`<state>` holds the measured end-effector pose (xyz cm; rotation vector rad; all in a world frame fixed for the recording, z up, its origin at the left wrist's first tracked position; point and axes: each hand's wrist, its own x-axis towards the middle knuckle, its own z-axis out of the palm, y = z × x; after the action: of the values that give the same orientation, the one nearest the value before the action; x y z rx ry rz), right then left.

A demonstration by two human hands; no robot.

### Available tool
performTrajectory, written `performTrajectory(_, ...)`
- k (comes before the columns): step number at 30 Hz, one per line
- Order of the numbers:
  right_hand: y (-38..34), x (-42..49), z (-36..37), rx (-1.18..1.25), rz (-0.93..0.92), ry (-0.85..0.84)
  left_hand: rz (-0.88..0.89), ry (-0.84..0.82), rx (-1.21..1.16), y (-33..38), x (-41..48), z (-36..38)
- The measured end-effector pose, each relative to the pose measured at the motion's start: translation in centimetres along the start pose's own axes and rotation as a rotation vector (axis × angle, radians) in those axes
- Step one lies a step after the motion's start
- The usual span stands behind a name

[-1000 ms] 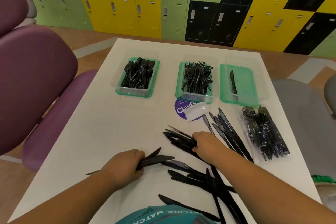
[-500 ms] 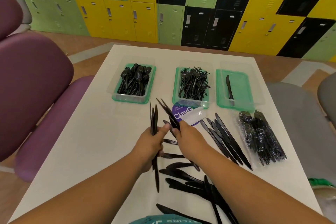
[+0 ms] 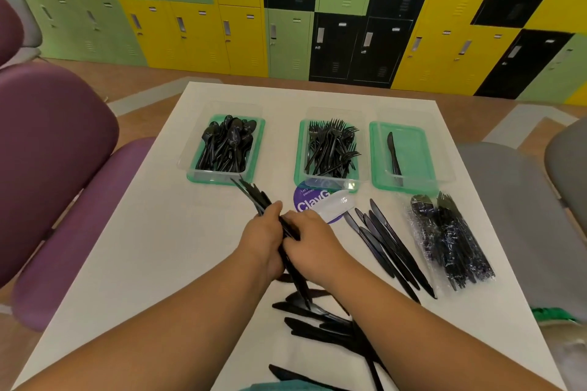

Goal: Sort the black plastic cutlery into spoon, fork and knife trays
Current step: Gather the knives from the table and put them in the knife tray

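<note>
Knives in a black bundle were held over the middle of the white tabletop, gripped by both hands at once. The left hand had its fingers curled around the bundle from the left, thumb up along the handles, and the right hand had its fingers closed on the same bundle from the right, so the two hands touched each other. The bundle's far ends fanned out toward the near edge of the spoon tray, and its near ends pointed down toward a loose heap of knives lying on the tabletop between the forearms.

Three clear trays with green bases stood in a row at the far side. The spoon tray on the left was full of black spoons. The fork tray in the middle held a pile of black forks. The knife tray on the right held a single knife lying lengthwise.

A row of knives lay on the tabletop right of the hands, and beside it a clear plastic bag of cutlery. A purple round sticker sat just in front of the fork tray, partly under a clear plastic wrapper.
</note>
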<state>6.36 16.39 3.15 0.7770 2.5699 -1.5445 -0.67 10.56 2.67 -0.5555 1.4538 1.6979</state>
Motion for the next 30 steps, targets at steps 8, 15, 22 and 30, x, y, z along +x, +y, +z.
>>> performTrajectory(8,2.3,-0.7,-0.5,0.501,0.086,0.025,0.155,0.004,-0.198,1.7,1.0,0.8)
performTrajectory(15,1.9,-0.5,-1.0,0.336,0.153,0.178,0.215,-0.003,-0.066,1.1,1.0,1.4)
performTrajectory(22,-0.5,1.2,-3.9,0.433,0.101,0.211,0.080,-0.277,0.175,0.3,-0.9,1.2)
performTrajectory(30,-0.2,2.1,-4.7,0.556,0.221,0.104,0.023,-0.487,0.151,-0.1,-0.8,1.3)
